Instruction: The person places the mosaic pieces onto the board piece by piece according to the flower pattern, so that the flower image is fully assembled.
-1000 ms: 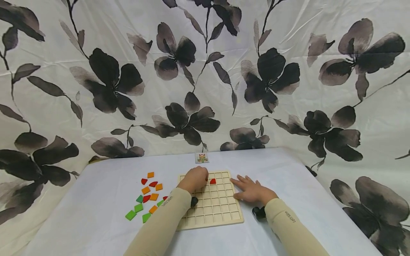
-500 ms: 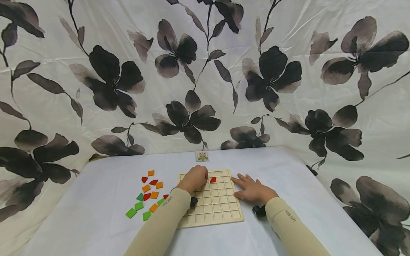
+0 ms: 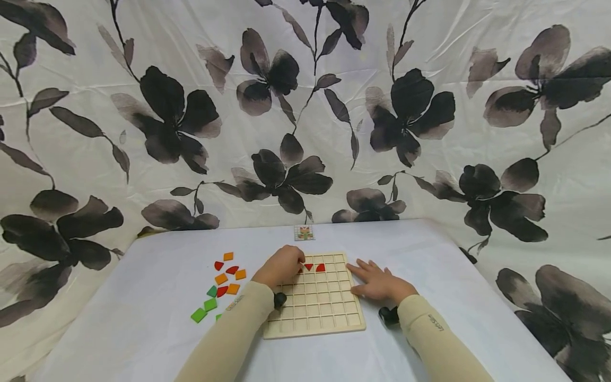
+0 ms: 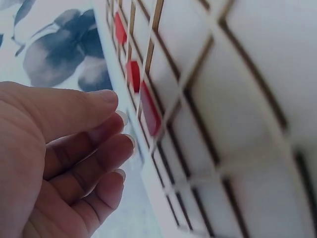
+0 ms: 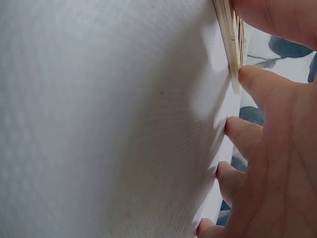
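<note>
A wooden grid board [image 3: 329, 305] lies on the table with three red pieces in its upper cells. A red quarter-round piece [image 3: 321, 268] and a red triangle [image 3: 308, 267] show plainly in the head view; a third red piece [image 4: 150, 110] is partly covered there by my left hand [image 3: 280, 265]. That hand hovers at the board's upper left, fingers loosely bent. In the left wrist view nothing shows between its thumb and fingertips. My right hand [image 3: 382, 283] lies with fingers spread at the board's right side, thumb and index finger touching its edge.
Loose orange squares [image 3: 221, 278], red pieces [image 3: 232, 270] and green pieces [image 3: 210, 304] lie left of the board, some hidden by the left sleeve. A small patterned card [image 3: 304, 232] sits near the table's far edge. Floral cloth [image 3: 286, 178] hangs behind the table.
My left hand has drawn back to the left from the red quarter-round piece, uncovering a red triangle and part of another red piece. The right hand stays at the board's edge.
</note>
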A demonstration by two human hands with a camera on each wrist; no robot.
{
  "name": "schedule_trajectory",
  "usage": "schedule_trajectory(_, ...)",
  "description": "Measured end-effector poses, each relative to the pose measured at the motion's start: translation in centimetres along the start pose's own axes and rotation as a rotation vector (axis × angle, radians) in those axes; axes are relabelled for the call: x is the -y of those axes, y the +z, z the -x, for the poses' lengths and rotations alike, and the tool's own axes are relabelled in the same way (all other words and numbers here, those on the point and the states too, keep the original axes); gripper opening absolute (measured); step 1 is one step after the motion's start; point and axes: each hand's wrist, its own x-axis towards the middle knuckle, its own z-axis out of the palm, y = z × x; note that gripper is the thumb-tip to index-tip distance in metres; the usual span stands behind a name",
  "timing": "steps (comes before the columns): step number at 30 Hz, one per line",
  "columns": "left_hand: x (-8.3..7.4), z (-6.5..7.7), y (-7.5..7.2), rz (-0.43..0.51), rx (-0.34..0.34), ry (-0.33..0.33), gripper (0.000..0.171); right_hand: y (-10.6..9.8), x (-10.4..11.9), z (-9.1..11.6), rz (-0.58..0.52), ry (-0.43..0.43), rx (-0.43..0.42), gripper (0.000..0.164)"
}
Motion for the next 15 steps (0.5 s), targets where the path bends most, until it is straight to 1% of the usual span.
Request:
schedule_trajectory(4, 1.0, 1.0, -1.3, 0.003, -0.003, -0.064, 0.020, -0.3, 0.3, 0.2, -0.008, -0.008, 0.001, 0.067)
schedule_trajectory(7, 1.7, 1.7, -2.3, 0.006, 0.008, -0.108, 0.020, -0.3, 0.4, 0.3, -0.002, -0.006, 0.003, 0.067)
schedule_trajectory(11, 2.8, 2.7, -3.3, -0.020, 0.012, -0.156, 0.020, -0.3, 0.5, 0.3, -0.003, -0.006, 0.002, 0.068)
schedule_trajectory(15, 3.9, 3.7, -4.2, -0.023, 0.030, -0.215, 0.021, -0.2, 0.6, 0.4, -0.015, -0.011, 0.002, 0.067)
